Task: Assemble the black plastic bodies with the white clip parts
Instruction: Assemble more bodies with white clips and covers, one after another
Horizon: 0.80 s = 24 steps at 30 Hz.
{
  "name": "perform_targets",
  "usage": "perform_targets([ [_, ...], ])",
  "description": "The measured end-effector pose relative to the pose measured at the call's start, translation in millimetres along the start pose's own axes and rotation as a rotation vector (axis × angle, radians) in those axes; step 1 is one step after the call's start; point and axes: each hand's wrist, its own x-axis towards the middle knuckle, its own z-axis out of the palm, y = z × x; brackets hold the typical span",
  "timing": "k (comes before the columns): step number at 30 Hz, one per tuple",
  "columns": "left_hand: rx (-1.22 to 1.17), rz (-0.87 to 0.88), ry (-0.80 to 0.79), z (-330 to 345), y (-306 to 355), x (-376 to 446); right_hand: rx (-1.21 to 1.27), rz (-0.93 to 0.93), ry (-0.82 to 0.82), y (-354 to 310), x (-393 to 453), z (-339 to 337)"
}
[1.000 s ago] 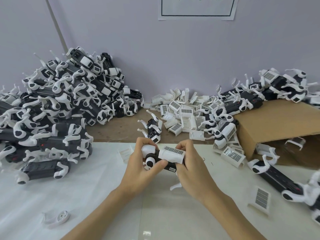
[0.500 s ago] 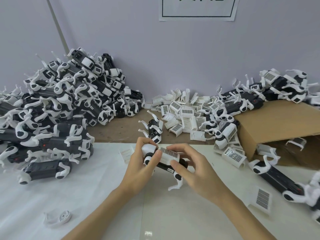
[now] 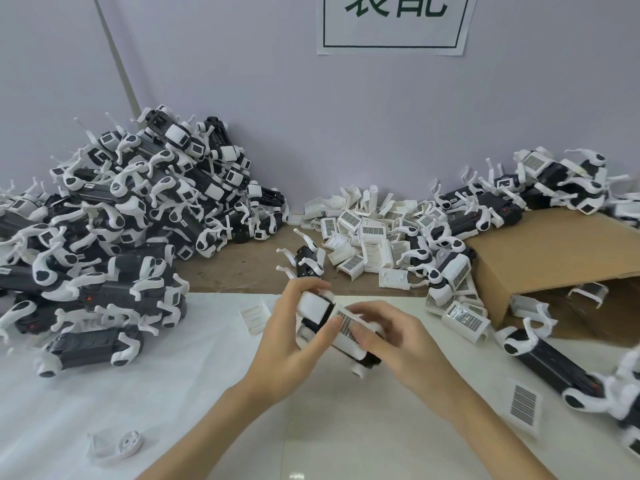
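Observation:
Over the white sheet in the middle I hold one black plastic body (image 3: 369, 358) with white parts on it, tilted down to the right. My left hand (image 3: 287, 344) grips its upper left end, where a white block (image 3: 313, 306) sits. My right hand (image 3: 398, 341) lies over the white clip part (image 3: 346, 325) with a slotted grille, fingers pressed on it. A heap of loose white clip parts (image 3: 367, 233) lies at the back centre. One small black body with white legs (image 3: 306, 261) stands just behind my hands.
A big pile of black-and-white units (image 3: 114, 230) fills the left. More units (image 3: 554, 188) lie at the back right above a cardboard box (image 3: 554, 258). A long black body (image 3: 550, 362) and a grille piece (image 3: 524, 405) lie at right; a white ring part (image 3: 117, 446) at front left.
The held body has tilted, its right end now lower. My right hand has moved from the body's right end onto the top of the white grille clip. The view has shifted slightly.

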Motion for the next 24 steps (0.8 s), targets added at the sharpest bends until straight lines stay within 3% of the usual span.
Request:
perform_targets([
  [3, 0.082, 0.013, 0.008, 1.2, -2.1, 3.1, -0.215, -0.19, 0.203, 3.6, 2.2, -1.6],
  [8, -0.009, -0.149, -0.056, 1.8, -9.5, -1.2, -0.685, -0.441, 0.297, 12.1, 2.7, -1.7],
  [15, -0.015, -0.153, -0.045, 0.4, -6.5, 0.9, -0.641, -0.36, 0.257, 10.3, 1.8, -0.4],
  [24, -0.021, -0.112, -0.019, 6.9, 2.3, -0.2, -0.705, -0.413, 0.259, 3.3, 2.0, -8.7],
])
